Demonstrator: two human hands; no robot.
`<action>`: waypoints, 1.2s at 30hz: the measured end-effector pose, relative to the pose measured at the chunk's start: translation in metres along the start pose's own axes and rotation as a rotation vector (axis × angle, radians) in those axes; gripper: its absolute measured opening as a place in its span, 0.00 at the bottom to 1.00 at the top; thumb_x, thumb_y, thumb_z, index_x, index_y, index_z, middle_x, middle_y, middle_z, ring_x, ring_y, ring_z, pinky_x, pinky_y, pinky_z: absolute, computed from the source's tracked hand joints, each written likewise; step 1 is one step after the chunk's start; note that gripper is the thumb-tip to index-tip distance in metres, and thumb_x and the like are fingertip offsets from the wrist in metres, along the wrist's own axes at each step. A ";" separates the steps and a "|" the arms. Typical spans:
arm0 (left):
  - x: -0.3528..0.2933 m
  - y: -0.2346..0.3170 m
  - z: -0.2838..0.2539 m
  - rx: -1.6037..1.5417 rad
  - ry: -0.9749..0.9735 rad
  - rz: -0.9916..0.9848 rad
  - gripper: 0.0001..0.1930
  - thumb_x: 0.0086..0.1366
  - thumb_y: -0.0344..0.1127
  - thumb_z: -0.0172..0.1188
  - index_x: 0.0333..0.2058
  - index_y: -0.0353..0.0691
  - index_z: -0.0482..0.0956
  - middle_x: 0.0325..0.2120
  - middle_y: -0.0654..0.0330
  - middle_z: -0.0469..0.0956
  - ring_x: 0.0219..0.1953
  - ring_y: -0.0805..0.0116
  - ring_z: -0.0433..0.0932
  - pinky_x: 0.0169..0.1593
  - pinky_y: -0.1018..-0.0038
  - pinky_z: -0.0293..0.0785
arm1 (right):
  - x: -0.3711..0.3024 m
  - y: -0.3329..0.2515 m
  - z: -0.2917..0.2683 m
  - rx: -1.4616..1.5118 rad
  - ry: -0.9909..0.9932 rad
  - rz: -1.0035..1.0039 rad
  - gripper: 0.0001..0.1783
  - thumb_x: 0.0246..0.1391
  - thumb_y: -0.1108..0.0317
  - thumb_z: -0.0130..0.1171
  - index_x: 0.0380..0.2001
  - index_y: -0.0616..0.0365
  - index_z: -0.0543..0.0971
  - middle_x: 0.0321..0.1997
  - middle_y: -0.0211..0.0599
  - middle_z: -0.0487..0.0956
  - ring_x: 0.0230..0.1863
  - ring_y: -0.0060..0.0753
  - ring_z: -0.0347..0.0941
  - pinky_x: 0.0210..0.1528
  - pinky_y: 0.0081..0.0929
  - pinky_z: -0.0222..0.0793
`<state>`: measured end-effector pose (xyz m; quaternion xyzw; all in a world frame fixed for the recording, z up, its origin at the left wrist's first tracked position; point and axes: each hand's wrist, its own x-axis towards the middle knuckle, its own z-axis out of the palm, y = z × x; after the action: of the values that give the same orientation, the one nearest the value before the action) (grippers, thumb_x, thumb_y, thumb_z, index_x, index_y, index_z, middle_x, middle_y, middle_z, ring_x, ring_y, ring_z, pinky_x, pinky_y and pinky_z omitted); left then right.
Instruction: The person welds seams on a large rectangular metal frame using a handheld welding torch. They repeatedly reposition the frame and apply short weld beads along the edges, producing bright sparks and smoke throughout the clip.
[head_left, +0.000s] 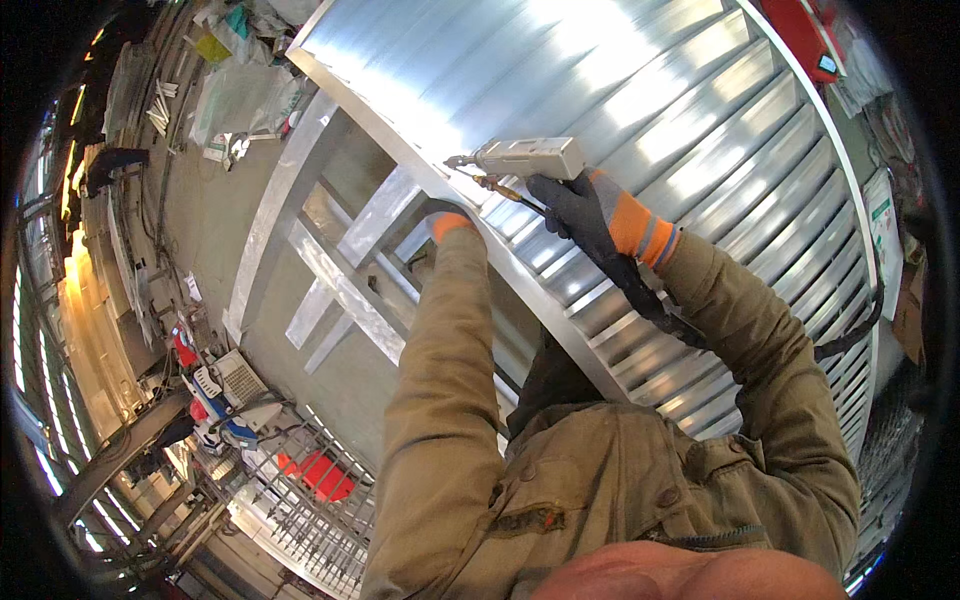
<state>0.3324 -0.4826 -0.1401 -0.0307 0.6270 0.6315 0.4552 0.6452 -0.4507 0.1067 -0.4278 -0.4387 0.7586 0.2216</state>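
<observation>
My right hand (583, 214), in a black and orange work glove, is closed around a handheld welding gun (530, 157) with a pale boxy body. Its metal nozzle and a brass-coloured wire guide point left, close to the near-left edge of a large silver slatted metal panel (690, 165). A thick black cable (640, 293) trails back from the gun along my right forearm. My left hand (450, 217), gloved alike, is against the outer side of the panel's frame edge (375, 108); its fingers are mostly hidden, so its grip does not show.
A silver metal stand (345, 285) reaches below and left of the panel. Plastic sheeting (240, 100) and scraps lie at the upper left. Tools (225, 415), a wire rack (310, 510) and a red thing (325, 476) are at the lower left. The cable crosses the panel's right rim.
</observation>
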 end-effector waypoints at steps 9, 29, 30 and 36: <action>0.012 -0.013 -0.010 0.221 0.077 0.097 0.25 0.78 0.51 0.54 0.60 0.38 0.80 0.54 0.53 0.84 0.48 0.56 0.83 0.51 0.56 0.79 | 0.007 0.002 -0.001 -0.077 -0.027 -0.060 0.31 0.69 0.40 0.62 0.49 0.63 0.84 0.24 0.27 0.76 0.25 0.19 0.71 0.26 0.24 0.68; 0.036 -0.035 -0.033 0.577 -0.028 0.119 0.22 0.81 0.48 0.46 0.56 0.40 0.82 0.50 0.52 0.86 0.47 0.55 0.84 0.49 0.59 0.81 | 0.058 0.008 0.003 -0.253 -0.027 -0.027 0.34 0.67 0.35 0.62 0.40 0.61 0.86 0.22 0.30 0.80 0.25 0.22 0.75 0.28 0.27 0.72; 0.037 -0.038 -0.036 0.741 -0.034 0.191 0.22 0.82 0.46 0.43 0.55 0.41 0.83 0.51 0.55 0.86 0.48 0.58 0.84 0.50 0.62 0.80 | 0.059 0.009 0.003 -0.260 -0.027 -0.041 0.34 0.67 0.34 0.62 0.40 0.62 0.86 0.22 0.30 0.80 0.25 0.22 0.75 0.28 0.27 0.72; 0.065 -0.077 -0.056 1.582 0.017 0.662 0.20 0.83 0.40 0.40 0.54 0.43 0.84 0.53 0.61 0.85 0.50 0.64 0.83 0.53 0.67 0.80 | 0.064 0.013 0.004 -0.246 -0.040 -0.038 0.36 0.66 0.33 0.61 0.44 0.62 0.86 0.23 0.31 0.80 0.26 0.23 0.76 0.28 0.29 0.73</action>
<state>0.3123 -0.5089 -0.2501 0.4757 0.8631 0.1085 0.1306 0.6086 -0.4138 0.0676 -0.4283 -0.5410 0.7028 0.1730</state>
